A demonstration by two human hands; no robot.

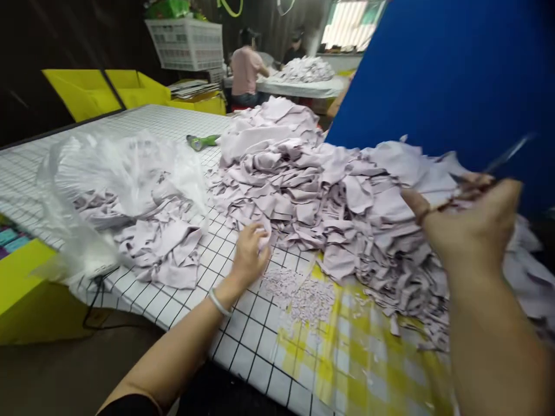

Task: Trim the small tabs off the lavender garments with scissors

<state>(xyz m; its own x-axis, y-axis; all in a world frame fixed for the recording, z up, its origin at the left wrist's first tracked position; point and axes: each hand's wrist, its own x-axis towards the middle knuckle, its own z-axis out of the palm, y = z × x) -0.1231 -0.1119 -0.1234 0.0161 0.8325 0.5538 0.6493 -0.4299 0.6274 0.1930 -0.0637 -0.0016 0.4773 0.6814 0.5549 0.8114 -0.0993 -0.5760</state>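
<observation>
"What do the hands have?"

"The left hand (250,254), near seven o'clock, has its fingers curled on a small pale cloth piece (264,232). It's at the edge of the big cloth pile (299,179), so I think it doesn't have to reach far."

"And the right hand (472,231)?"

"That's at three o'clock, gripping scissors (510,155). They're blurry. The thumb looks wide from the fingers, maybe to spread the handles. The blade points up to two o'clock, which I guess keeps it off the other hand."

"Where's the rest of the cloth?"

"The big pile goes from twelve to four o'clock. More cloth (162,248) spills from a clear bag (121,167) at nine o'clock. The bag's mouth is wide, so things can slip in or out."

"What are those crumbs?"

"Tiny scraps (310,297), at five o'clock, by a yellow checked sheet (347,346). Maybe the sheet keeps the tabletop (251,332) nice."

"Anything farther off?"

"A green tool (203,142) lies at ten o'clock, out of the way. Someone in pink (245,72) is near eleven."
</observation>
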